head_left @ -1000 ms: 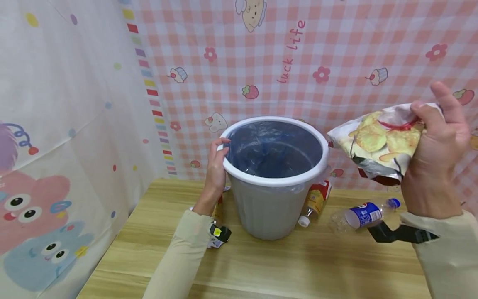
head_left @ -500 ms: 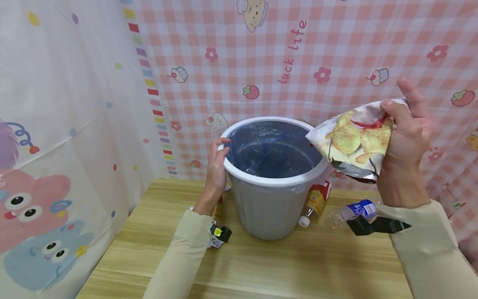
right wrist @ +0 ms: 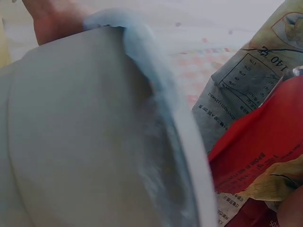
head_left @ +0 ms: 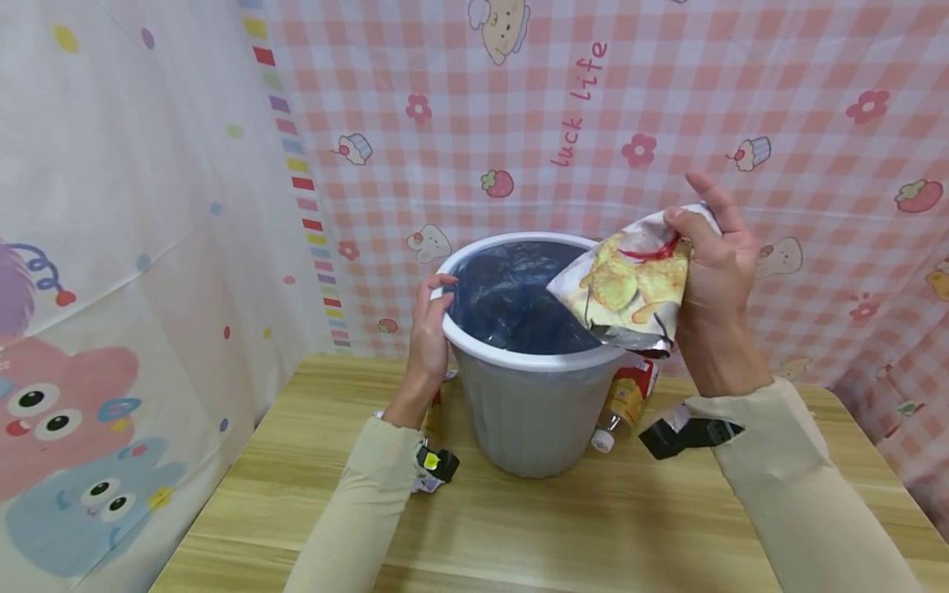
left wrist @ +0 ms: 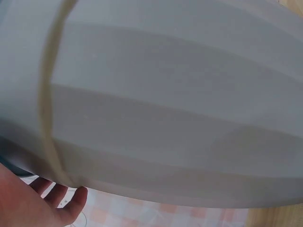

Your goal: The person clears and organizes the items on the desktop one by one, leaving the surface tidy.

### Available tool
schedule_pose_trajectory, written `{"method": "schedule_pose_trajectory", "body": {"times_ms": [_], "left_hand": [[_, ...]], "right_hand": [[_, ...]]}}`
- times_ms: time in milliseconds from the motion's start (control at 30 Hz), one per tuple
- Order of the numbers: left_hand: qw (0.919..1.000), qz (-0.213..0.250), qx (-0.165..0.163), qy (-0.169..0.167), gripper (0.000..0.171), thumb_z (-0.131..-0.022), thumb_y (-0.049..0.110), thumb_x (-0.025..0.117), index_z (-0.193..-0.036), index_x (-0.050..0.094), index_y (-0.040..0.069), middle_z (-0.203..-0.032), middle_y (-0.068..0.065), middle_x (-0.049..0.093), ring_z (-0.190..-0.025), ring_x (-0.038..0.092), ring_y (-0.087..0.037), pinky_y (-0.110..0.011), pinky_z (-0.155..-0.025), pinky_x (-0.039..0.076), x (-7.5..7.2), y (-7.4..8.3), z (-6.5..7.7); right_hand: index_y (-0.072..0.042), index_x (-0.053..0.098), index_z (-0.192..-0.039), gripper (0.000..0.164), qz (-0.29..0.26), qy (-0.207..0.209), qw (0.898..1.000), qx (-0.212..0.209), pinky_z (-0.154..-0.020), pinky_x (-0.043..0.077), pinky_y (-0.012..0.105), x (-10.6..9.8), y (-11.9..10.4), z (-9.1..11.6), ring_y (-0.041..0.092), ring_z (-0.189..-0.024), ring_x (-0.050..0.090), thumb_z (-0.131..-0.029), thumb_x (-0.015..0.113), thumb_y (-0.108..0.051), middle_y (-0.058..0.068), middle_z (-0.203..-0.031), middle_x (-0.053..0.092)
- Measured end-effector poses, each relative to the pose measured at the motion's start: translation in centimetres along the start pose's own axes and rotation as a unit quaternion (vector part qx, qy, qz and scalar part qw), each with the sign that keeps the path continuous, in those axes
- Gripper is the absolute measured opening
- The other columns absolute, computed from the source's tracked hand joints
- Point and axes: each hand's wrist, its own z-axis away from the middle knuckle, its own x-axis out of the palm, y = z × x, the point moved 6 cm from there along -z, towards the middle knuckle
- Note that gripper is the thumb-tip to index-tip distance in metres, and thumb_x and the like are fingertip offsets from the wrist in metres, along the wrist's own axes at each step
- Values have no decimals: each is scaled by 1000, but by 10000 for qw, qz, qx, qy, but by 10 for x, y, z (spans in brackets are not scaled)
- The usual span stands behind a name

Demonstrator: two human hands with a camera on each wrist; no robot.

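A grey trash can [head_left: 530,420] with a white rim stands upright on the table, lined with a translucent dark-blue bag [head_left: 504,305]. My left hand [head_left: 428,329] grips its left rim, fingertips over the edge; the left wrist view is mostly filled by the grey can wall [left wrist: 165,118]. In my right hand [head_left: 715,288], a crumpled potato chip bag [head_left: 630,280] is pinched between thumb and fingers, index finger raised. The bag overlaps the can's right rim in the head view. Its red and printed side [right wrist: 260,137] shows up close in the right wrist view.
A plastic bottle [head_left: 625,403] with a yellow and red label lies right of the can. Near my left wrist is a crumpled wrapper [head_left: 432,482], partly hidden. The wooden table [head_left: 519,527] meets a pink checked cloth [head_left: 415,181] at the back.
My right hand has moved left with the chip bag, from well right of the can to over its right rim. The left hand keeps its place. My right arm now hides the blue-labelled bottle.
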Motion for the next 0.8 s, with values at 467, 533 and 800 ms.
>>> {"method": "schedule_pose_trajectory", "body": {"times_ms": [467, 533, 800], "left_hand": [[10000, 27, -53, 19, 34, -98, 17, 35, -124, 51, 2, -142, -11, 45, -131, 42, -21, -38, -113, 30, 0, 2, 2], [10000, 27, -43, 42, 33, -98, 17, 35, -123, 51, 2, -141, -10, 46, -130, 42, -21, -38, -113, 30, 0, 1, 1], [10000, -9, -59, 80, 34, -98, 19, 35, -123, 52, 4, -141, -8, 47, -132, 41, -18, -37, -113, 29, 1, 0, 1]], "right_hand": [[-16, 68, -126, 35, 1281, -328, 9881, 785, -85, 53, 22, 12, 48, -2, 15, -89, 61, -93, 64, -6, 6, -104, 59], [-17, 67, -128, 35, 1443, -443, 9847, 866, -84, 53, 22, 11, 53, -2, 16, -91, 61, -94, 63, -7, 6, -108, 58], [-18, 66, -129, 35, 1887, -668, 9732, 1135, -87, 51, 22, 10, 61, -3, 18, -105, 55, -95, 62, -7, 6, -130, 48]]}}
